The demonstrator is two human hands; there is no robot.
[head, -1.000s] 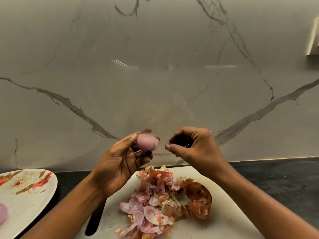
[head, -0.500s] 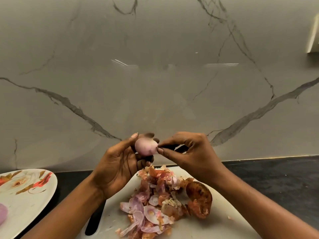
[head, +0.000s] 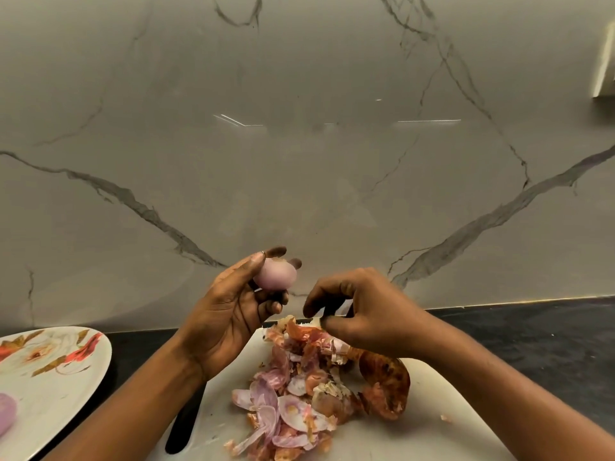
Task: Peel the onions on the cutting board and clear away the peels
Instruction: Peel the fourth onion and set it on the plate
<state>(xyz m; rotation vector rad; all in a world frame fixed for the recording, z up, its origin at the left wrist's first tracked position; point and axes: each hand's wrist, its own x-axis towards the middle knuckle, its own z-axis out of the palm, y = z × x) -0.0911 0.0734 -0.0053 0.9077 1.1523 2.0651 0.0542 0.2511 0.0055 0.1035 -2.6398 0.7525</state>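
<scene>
My left hand [head: 226,314] grips a small peeled pink onion [head: 275,276] between thumb and fingertips, raised above the back of the white cutting board [head: 432,427]. My right hand [head: 366,314] hovers just right of it and lower, over the pile of pink and brown onion peels [head: 299,394]. Its fingers are curled and its fingertips pinch a small pale scrap of peel [head: 319,322]. A large brown skin [head: 386,377] lies at the right of the pile.
A floral plate [head: 50,371] sits to the left with a peeled onion [head: 5,417] at its edge. A dark elongated shape [head: 184,424] lies at the board's left side. Dark countertop [head: 549,344] extends right; a marble wall stands behind.
My right hand touched the onion, then drew away down and to the right over the peel pile. My left hand lifted the onion slightly.
</scene>
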